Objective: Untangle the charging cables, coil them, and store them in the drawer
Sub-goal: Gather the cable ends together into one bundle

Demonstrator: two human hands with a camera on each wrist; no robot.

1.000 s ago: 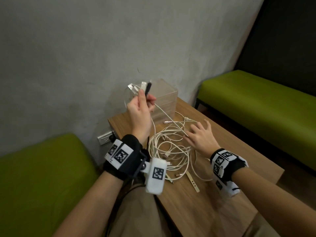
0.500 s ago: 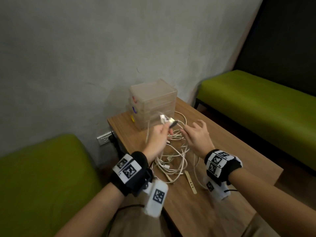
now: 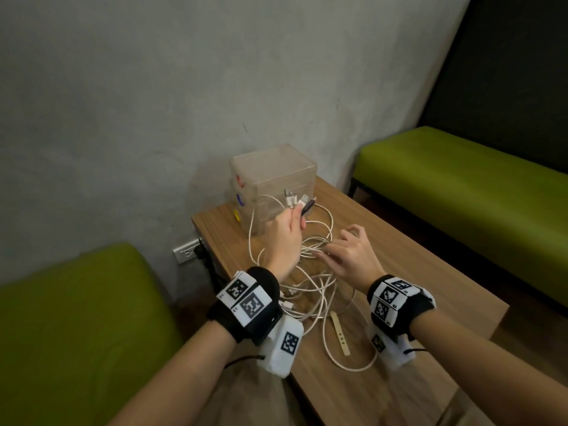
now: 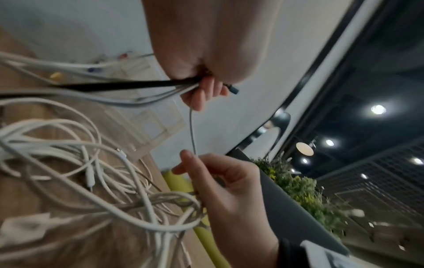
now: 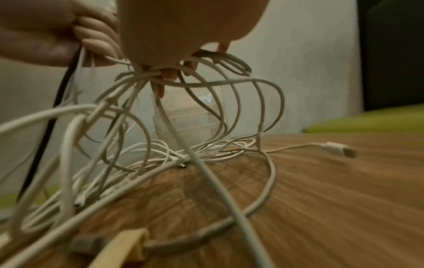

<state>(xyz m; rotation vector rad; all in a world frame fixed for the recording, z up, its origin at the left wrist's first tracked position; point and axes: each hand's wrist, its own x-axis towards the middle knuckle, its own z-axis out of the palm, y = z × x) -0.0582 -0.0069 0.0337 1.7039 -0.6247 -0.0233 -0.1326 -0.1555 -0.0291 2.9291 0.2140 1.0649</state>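
Note:
A tangle of white charging cables (image 3: 316, 290) lies on the wooden table (image 3: 415, 272) in front of a clear plastic drawer unit (image 3: 273, 176). My left hand (image 3: 296, 215) grips a bunch of plug ends (image 3: 296, 200), one cable black, just above the table by the unit. In the left wrist view, the left hand (image 4: 204, 92) squeezes this bundle. My right hand (image 3: 330, 252) reaches into the tangle; in that same view the right hand (image 4: 188, 163) pinches a thin cable. Several loops hang from the right hand (image 5: 169, 74) over the tangle (image 5: 160, 154).
A beige strap (image 3: 340, 333) lies on the table near the front of the pile. One loose white connector (image 5: 339, 148) trails to the right. Green benches (image 3: 476, 186) flank the table, and a wall socket (image 3: 186, 253) sits low behind its left corner.
My left hand came down from high beside the drawer unit with the plug ends, now low in front of it. My right hand closed on cable loops in the tangle.

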